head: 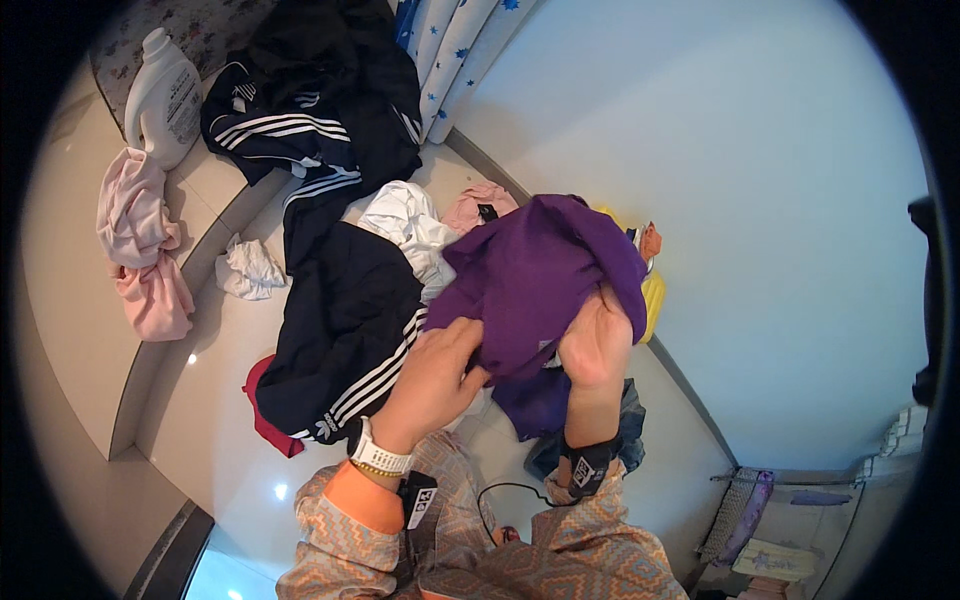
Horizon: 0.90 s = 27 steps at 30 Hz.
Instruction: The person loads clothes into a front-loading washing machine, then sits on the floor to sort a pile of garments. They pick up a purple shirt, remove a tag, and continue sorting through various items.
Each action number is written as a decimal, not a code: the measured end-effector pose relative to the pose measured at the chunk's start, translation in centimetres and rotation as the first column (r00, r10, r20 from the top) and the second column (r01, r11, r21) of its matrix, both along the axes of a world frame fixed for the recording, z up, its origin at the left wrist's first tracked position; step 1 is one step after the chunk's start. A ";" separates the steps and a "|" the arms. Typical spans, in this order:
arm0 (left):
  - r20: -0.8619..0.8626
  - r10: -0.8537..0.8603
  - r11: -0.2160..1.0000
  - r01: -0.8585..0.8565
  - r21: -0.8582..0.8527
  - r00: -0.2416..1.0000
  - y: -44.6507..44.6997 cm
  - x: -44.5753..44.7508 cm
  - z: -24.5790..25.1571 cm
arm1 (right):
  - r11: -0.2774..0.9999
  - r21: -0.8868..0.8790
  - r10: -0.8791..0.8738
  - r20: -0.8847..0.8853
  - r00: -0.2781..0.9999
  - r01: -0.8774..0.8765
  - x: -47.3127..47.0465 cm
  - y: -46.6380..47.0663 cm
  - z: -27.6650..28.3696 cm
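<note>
A purple cloth garment [529, 274] hangs bunched between my two hands. Its left lower edge is pinched by my left hand [442, 375]. My right hand [600, 337] is turned palm towards me, and its fingers are hidden in the folds at the garment's right side. Just left of my left hand lie black trousers [341, 300] with three white stripes down one side. Below the purple cloth, a dark purple-blue garment [531, 401] and a piece of blue denim [634, 420] lie on the floor, partly covered by my right forearm.
A white detergent bottle [172, 105] and a pink garment [142, 217] stand and lie on the raised step at left. White clothing [405, 217], a pink garment [480, 204], a red cloth [266, 420] and a crumpled white cloth [251, 268] lie on the floor. A wall [712, 187] rises at right.
</note>
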<state>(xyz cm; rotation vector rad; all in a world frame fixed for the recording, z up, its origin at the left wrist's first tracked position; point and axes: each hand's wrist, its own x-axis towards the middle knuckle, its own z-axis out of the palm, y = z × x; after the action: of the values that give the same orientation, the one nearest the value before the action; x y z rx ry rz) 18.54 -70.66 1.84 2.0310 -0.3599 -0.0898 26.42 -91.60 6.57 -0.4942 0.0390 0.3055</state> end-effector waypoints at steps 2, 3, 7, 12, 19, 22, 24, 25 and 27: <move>-0.058 -0.066 0.944 0.044 -0.328 0.996 -0.2 0.1 0.0 | 0.988 -0.146 -0.041 0.019 0.999 0.043 0.6 0.2 -0.4; -0.099 -0.119 0.880 0.059 -0.472 0.988 -0.1 0.2 0.1 | 0.990 -0.142 -0.020 0.040 0.999 0.025 0.9 0.4 -0.7; -0.270 -0.213 0.368 -0.179 -0.912 0.939 0.6 -0.2 1.1 | 0.881 -0.470 -0.023 0.077 0.997 0.056 -0.3 1.2 -1.5; -0.426 -0.153 0.194 -0.396 -0.898 0.892 1.6 0.5 1.8 | 0.555 -0.830 0.295 0.137 0.946 -0.053 -5.6 2.8 -0.8; -0.334 -0.037 0.445 -0.284 -0.849 0.942 0.8 0.1 2.2 | 0.595 -0.804 0.151 0.131 0.980 0.016 -7.0 4.8 -1.4; -0.353 0.003 0.527 -0.302 -0.795 0.936 1.2 0.3 1.8 | 0.633 -0.773 0.087 0.124 0.988 0.041 -5.9 4.5 -2.0; -0.519 -0.028 0.521 -0.431 -0.737 0.854 2.1 0.7 1.1 | 0.685 -0.725 0.081 0.171 0.982 0.070 -5.4 3.9 -2.0; -0.486 0.034 0.520 -0.431 -0.738 0.873 2.3 0.8 0.7 | 0.688 -0.720 0.066 0.191 0.979 0.094 -5.2 3.6 -1.9; -0.450 0.079 0.378 -0.445 -0.812 0.889 2.7 0.9 0.1 | 0.680 -0.722 0.065 0.231 0.971 0.126 -5.0 3.0 -1.7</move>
<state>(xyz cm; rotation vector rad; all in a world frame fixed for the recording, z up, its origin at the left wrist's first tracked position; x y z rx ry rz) 19.43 -67.99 1.91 0.8899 0.1710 -0.0256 21.41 -88.63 4.91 -1.3451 -0.0710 0.1820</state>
